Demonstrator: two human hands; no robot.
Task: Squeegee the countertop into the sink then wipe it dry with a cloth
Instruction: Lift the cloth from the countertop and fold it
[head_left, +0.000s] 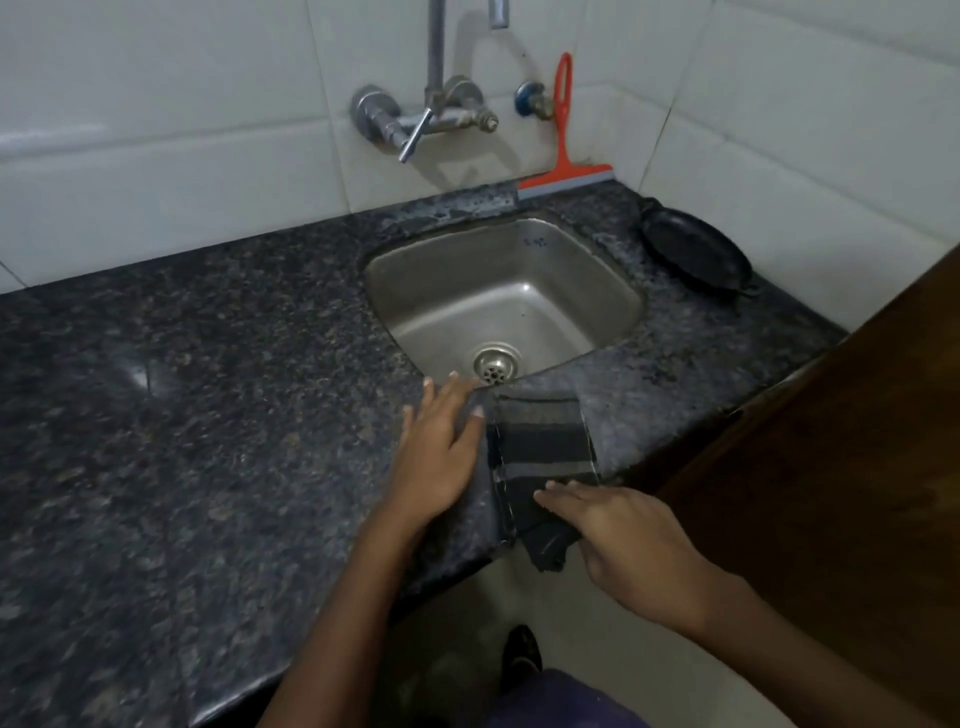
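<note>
A dark grey striped cloth (540, 441) lies folded on the speckled granite countertop (208, 389), just in front of the steel sink (498, 291); one end hangs over the counter's front edge. My left hand (441, 457) rests flat on the counter with straight fingers, its thumb touching the cloth's left edge. My right hand (628, 540) lies with straight fingers on the cloth's near end at the counter edge. The orange squeegee (563, 156) leans against the tiled wall behind the sink, apart from both hands.
A wall tap (431, 119) juts out above the sink. A black pan (693, 249) sits on the counter at the right of the sink. A brown wooden panel (841, 467) stands close on the right. Floor and a foot show below the counter edge.
</note>
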